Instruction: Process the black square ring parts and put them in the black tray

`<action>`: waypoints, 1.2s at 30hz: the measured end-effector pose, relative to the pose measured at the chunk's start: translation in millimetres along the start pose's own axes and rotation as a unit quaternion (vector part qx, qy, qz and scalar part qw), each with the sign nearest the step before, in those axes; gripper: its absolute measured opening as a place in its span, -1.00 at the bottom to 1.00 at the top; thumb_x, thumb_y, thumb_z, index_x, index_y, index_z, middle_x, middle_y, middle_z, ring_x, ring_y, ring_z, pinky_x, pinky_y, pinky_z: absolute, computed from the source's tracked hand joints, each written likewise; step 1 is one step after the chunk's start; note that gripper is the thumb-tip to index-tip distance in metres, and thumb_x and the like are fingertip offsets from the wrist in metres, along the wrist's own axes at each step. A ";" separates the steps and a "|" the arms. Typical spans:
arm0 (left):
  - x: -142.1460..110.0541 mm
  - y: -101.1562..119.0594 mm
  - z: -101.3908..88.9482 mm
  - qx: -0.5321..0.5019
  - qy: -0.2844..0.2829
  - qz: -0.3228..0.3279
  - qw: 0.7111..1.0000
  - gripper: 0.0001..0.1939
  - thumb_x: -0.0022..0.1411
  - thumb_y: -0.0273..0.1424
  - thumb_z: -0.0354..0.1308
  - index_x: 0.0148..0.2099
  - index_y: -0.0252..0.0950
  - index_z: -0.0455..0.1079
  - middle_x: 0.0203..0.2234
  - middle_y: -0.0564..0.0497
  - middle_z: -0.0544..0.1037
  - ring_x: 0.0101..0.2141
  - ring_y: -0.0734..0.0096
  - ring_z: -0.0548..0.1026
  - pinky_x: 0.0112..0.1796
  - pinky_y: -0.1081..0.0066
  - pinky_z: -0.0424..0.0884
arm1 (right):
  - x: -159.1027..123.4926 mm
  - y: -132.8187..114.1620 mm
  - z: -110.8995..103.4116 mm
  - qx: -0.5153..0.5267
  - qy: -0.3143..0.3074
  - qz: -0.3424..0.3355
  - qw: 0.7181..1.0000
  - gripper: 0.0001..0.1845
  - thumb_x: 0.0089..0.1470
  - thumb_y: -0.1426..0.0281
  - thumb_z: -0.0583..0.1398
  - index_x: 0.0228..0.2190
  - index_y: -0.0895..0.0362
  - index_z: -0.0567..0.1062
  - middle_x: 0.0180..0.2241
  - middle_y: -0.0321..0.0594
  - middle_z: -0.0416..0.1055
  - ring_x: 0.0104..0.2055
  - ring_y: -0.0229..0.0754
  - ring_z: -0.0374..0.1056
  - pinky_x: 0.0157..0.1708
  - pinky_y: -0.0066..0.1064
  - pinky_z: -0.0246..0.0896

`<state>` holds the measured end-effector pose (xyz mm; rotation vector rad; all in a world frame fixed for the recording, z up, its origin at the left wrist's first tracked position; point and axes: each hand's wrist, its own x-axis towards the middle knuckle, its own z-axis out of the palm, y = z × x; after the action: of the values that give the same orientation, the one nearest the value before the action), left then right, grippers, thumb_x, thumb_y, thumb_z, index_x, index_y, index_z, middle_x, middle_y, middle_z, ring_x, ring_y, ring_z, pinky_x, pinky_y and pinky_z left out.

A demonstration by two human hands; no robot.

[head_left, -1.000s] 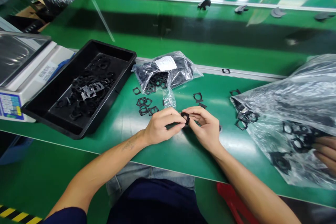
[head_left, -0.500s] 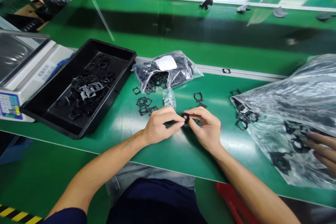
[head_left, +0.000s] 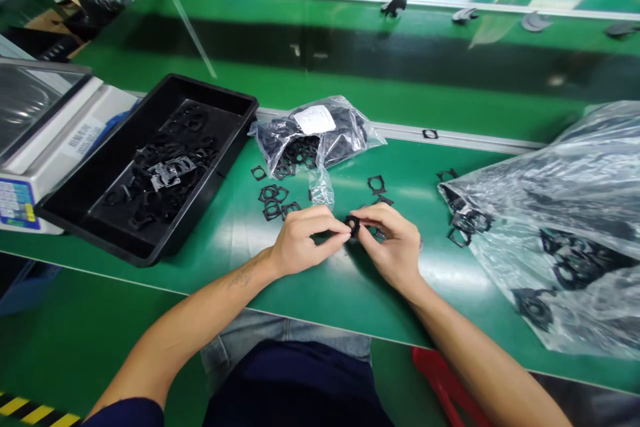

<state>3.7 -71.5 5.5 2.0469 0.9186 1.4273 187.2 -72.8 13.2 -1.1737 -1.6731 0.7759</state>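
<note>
A small black ring-shaped part is held up over the green table between both hands. My left hand pinches its left edge with thumb and forefinger. On its other side, my right hand grips it between thumb and fingers, hiding some of it. Loose flat black frames with round openings lie left of the hands, and another black frame lies just beyond the right hand. Behind them rests a clear plastic bag with a white label, filled with similar black parts.
On the left, a black tray holds many black parts and a few shiny ones, beside a white scale-like device. A large clear bag with black parts covers the right side. A metal rail runs along the back.
The other person's hand over the large bag on the right has left the view. My two hands keep almost the same place, with the black part still between them.
</note>
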 end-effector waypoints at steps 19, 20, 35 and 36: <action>3.8 -4.2 -2.5 -0.036 0.027 -0.080 0.996 -0.96 0.29 -0.45 0.23 -0.26 -0.29 0.46 -0.44 0.05 0.52 -0.38 0.48 0.47 -0.30 0.46 0.42 | 0.7 1.1 1.9 0.089 -0.013 0.045 0.995 -0.87 0.10 0.28 0.36 -0.34 0.06 0.56 -0.39 -0.27 0.48 -0.39 -0.22 0.44 -0.32 -0.37 0.46; 3.3 -4.7 -1.7 -0.048 0.027 -0.094 0.994 -0.95 0.29 -0.45 0.23 -0.27 -0.30 0.45 -0.44 0.05 0.51 -0.38 0.49 0.47 -0.30 0.48 0.43 | 0.7 0.9 1.6 0.085 -0.010 0.043 0.995 -0.86 0.11 0.27 0.36 -0.33 0.06 0.57 -0.39 -0.26 0.48 -0.39 -0.22 0.44 -0.32 -0.36 0.46; 2.6 -7.0 -1.1 -0.082 0.010 -0.141 0.987 -0.96 0.25 -0.45 0.26 -0.25 -0.31 0.52 -0.42 0.03 0.55 -0.38 0.48 0.50 -0.29 0.48 0.45 | 4.8 -2.4 -3.7 0.043 -0.014 0.025 0.999 -0.78 0.15 0.17 0.33 -0.38 0.06 0.58 -0.43 -0.22 0.45 -0.36 -0.15 0.39 -0.37 -0.32 0.37; 3.3 -7.2 -0.5 -0.076 0.016 -0.140 0.987 -0.96 0.25 -0.45 0.26 -0.27 -0.31 0.52 -0.43 0.02 0.56 -0.38 0.47 0.50 -0.30 0.47 0.44 | 6.2 -2.9 -4.1 0.041 -0.015 0.022 0.999 -0.77 0.15 0.16 0.33 -0.39 0.06 0.58 -0.43 -0.23 0.45 -0.37 -0.15 0.39 -0.38 -0.32 0.37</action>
<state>2.2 -64.3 2.6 1.7120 1.0298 1.3380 189.2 -68.0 19.2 -1.1502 -1.6304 0.8848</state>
